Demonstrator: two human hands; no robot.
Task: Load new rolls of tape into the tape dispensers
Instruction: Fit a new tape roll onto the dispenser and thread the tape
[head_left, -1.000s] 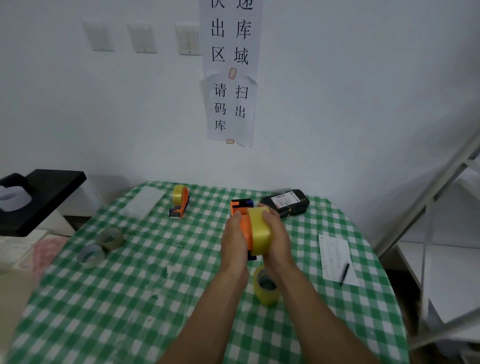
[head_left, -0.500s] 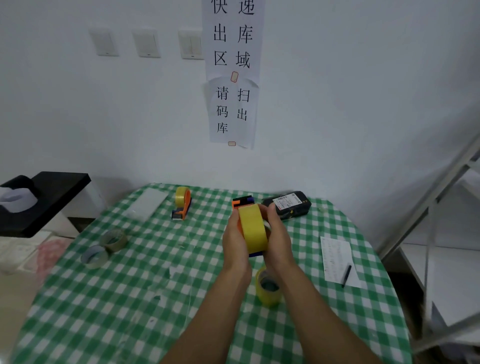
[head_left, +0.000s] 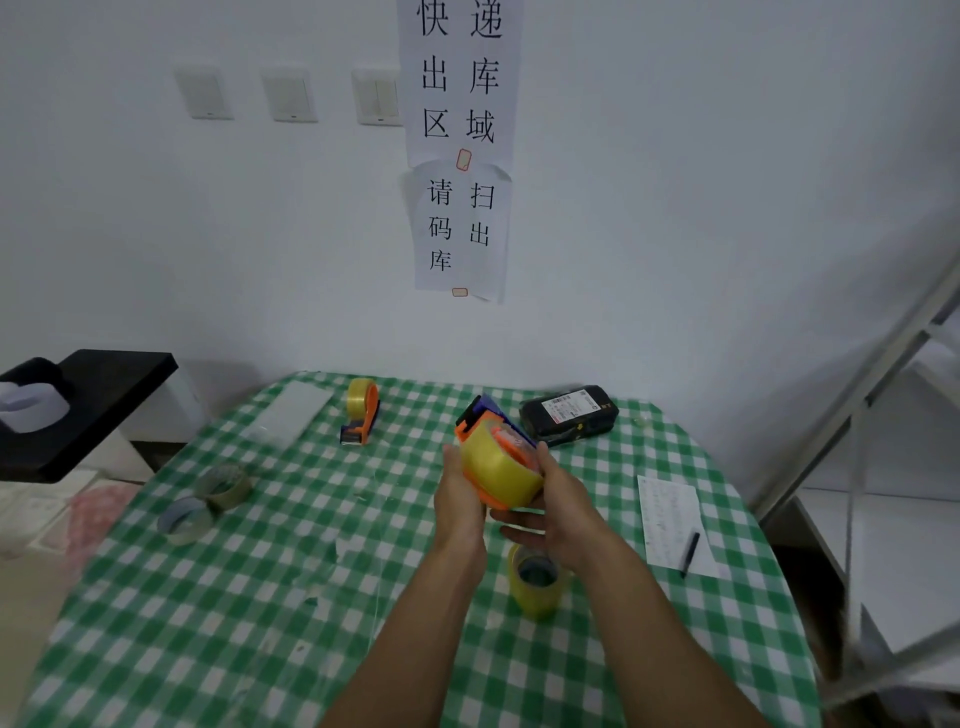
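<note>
Now tilted, orange dispenser (head_left: 466, 427) with glossy yellow roll (head_left: 501, 470); left hand (head_left: 460, 501), seemingly right hand (head_left: 561, 506), grip it.

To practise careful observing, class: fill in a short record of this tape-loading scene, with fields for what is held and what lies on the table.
Held: dispenser with yellow roll, in left hand and right hand, above the table
Spare roll: yellow, on table by right forearm
Second dispenser: far side, holds a roll
Loose rolls: two, left side
Other: scanner, paper, pen
</note>
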